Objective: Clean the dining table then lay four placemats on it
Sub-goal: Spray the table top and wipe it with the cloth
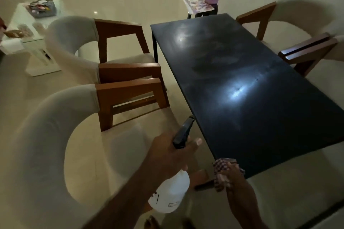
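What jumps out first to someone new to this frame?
The long dark table, smeary with two glare patches, fills the right. Cream armchairs flank it. At its near corner the left hand grips a white spray bottle, the right hand a checked cloth.

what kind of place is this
Most likely the dining area of a home: a dark dining table flanked by cushioned armchairs with wooden arms, on a glossy tiled floor, with a white side table holding a basket beyond.
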